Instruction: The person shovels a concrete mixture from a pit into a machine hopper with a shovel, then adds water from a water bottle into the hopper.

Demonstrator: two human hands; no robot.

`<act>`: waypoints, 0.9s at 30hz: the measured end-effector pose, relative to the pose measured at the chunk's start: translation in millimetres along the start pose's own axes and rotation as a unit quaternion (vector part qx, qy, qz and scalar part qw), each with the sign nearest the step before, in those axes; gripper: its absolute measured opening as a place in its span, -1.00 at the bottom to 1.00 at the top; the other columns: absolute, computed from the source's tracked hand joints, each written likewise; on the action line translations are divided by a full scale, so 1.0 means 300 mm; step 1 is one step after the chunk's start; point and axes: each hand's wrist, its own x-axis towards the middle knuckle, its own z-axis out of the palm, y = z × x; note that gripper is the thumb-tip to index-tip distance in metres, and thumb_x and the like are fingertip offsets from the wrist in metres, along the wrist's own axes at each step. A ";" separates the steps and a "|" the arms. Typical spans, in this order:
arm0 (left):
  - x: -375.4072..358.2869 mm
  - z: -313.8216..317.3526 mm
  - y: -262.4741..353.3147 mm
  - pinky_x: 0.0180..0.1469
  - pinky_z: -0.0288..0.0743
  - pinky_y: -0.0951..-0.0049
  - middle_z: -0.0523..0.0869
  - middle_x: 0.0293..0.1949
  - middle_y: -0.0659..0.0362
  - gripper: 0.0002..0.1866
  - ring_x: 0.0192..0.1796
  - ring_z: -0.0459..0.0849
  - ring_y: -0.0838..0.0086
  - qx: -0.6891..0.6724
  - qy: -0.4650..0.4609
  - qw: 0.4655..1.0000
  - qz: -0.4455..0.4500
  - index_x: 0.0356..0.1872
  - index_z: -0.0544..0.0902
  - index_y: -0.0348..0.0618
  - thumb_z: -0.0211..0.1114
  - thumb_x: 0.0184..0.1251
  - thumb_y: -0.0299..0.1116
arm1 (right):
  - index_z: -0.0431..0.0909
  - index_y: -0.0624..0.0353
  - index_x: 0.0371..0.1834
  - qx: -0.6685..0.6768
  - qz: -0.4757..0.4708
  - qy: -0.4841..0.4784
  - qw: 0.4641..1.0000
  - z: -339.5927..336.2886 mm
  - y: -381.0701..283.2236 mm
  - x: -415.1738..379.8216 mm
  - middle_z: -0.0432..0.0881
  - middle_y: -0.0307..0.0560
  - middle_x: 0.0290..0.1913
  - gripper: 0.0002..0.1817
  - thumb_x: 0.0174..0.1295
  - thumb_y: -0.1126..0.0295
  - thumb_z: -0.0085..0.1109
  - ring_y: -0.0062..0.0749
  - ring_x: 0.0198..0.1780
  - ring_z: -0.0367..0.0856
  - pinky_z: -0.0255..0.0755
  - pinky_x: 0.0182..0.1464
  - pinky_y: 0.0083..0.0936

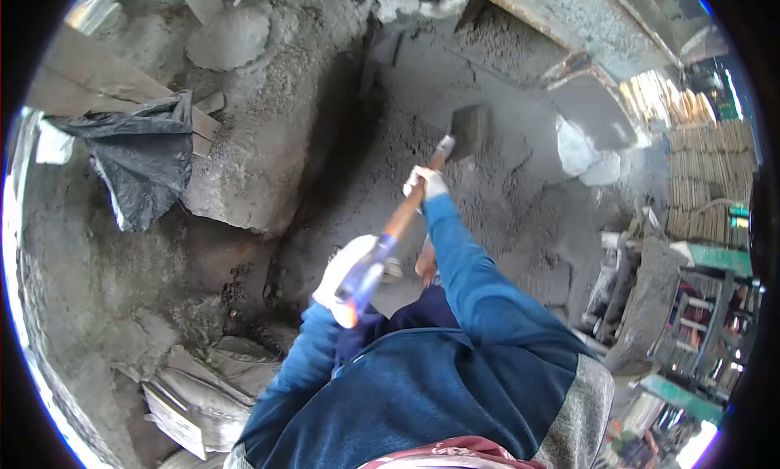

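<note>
A shovel (404, 216) slants across the middle of the head view, its dark, motion-blurred blade (470, 133) at the upper right end over wet grey clay. My right hand (424, 181), in a white glove, is closed round the wooden shaft a little below the blade. Near the blue and orange grip end, my left hand (345, 272), also white-gloved, is closed on the handle; its fingers are partly hidden and blurred. Wet clay (520, 201) covers the ground around the blade. Part of a bare foot (426, 262) shows beyond my right forearm.
A large clay-covered block (260, 120) rises on the left, with a black plastic sheet (150, 156) by it. A pale plastic piece (577, 151) lies on clay at right. Stacked slabs (708, 177) stand farther right. Folded sacks (199, 396) lie at lower left.
</note>
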 end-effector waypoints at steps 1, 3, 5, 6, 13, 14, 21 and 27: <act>-0.101 -0.084 0.056 -0.04 0.62 0.22 0.74 -0.26 0.01 -0.70 -0.24 0.72 0.28 0.099 0.037 0.993 0.051 -0.07 0.62 -0.22 0.18 0.49 -0.16 | 0.40 0.05 -0.37 -0.004 0.018 0.081 0.996 0.043 0.072 0.023 0.45 -0.16 -0.48 -0.76 0.37 0.19 0.12 -0.25 -0.57 0.44 0.42 -0.47 -0.19; -0.233 -0.135 0.065 -0.07 0.59 0.25 0.72 -0.33 0.06 -0.63 -0.29 0.69 0.30 0.051 0.154 0.978 0.131 -0.10 0.62 -0.19 0.12 0.54 -0.05 | 0.39 -0.01 -0.38 -0.004 0.098 0.133 0.986 0.078 0.218 0.128 0.40 -0.20 -0.51 -0.80 0.36 0.19 0.06 -0.22 -0.55 0.43 0.38 -0.44 -0.10; -0.298 -0.157 -0.017 -0.20 0.54 0.33 0.66 -0.46 0.14 -0.58 -0.40 0.63 0.34 -0.078 0.305 0.937 0.154 -0.17 0.60 -0.15 0.06 0.56 0.03 | 0.53 -0.14 -0.34 -0.040 0.188 0.129 0.973 -0.308 0.558 0.444 0.51 -0.24 -0.46 -0.76 0.34 0.04 -0.03 -0.14 -0.43 0.53 0.39 -0.33 0.08; -0.311 -0.190 -0.067 -0.27 0.50 0.38 0.62 -0.51 0.19 -0.57 -0.45 0.60 0.36 -0.058 0.372 0.913 0.156 -0.20 0.59 -0.13 0.05 0.57 0.06 | 0.53 -0.14 -0.34 -0.066 0.191 0.164 0.966 -0.197 0.617 0.335 0.52 -0.23 -0.46 -0.75 0.35 0.04 -0.04 -0.14 -0.43 0.53 0.39 -0.33 0.08; -0.570 -0.574 -0.694 0.14 0.41 0.25 0.47 0.09 0.12 -0.51 0.07 0.51 0.28 -0.146 0.621 0.763 0.105 0.29 0.32 -0.02 0.06 0.53 0.02 | 0.54 -0.12 -0.30 -0.153 0.341 0.212 0.903 -0.036 1.215 -0.158 0.55 -0.20 -0.48 -0.69 0.42 0.01 -0.12 -0.17 -0.47 0.55 0.44 -0.35 0.08; -0.611 -0.600 -0.782 0.24 0.40 0.22 0.46 0.21 0.09 -0.44 0.17 0.50 0.25 -0.120 0.646 0.747 0.105 0.40 0.28 -0.01 0.07 0.52 0.01 | 0.55 -0.12 -0.29 -0.152 0.372 0.212 0.891 -0.048 1.287 -0.193 0.56 -0.20 -0.48 -0.68 0.43 0.01 -0.13 -0.17 -0.47 0.56 0.44 -0.36 0.08; -0.085 -0.669 -0.707 0.10 0.42 0.23 0.52 0.01 0.10 -0.48 0.02 0.52 0.30 -0.182 0.590 0.779 0.108 0.24 0.37 -0.10 0.13 0.45 0.01 | 0.56 -0.09 -0.25 -0.193 0.378 0.171 0.889 -0.398 1.214 0.383 0.59 -0.17 -0.49 -0.62 0.49 -0.02 -0.21 -0.19 -0.51 0.58 0.48 -0.38 0.08; 0.364 -0.922 -0.715 -0.40 0.46 0.33 0.57 -0.49 0.12 -0.65 -0.48 0.55 0.38 0.312 0.637 0.685 0.167 -0.22 0.49 -0.20 0.21 0.38 -0.07 | 0.46 0.01 -0.22 -0.154 0.292 0.243 0.912 -0.497 0.841 0.870 0.55 -0.15 -0.49 -0.93 0.41 0.33 0.12 -0.25 -0.59 0.51 0.49 -0.53 -0.04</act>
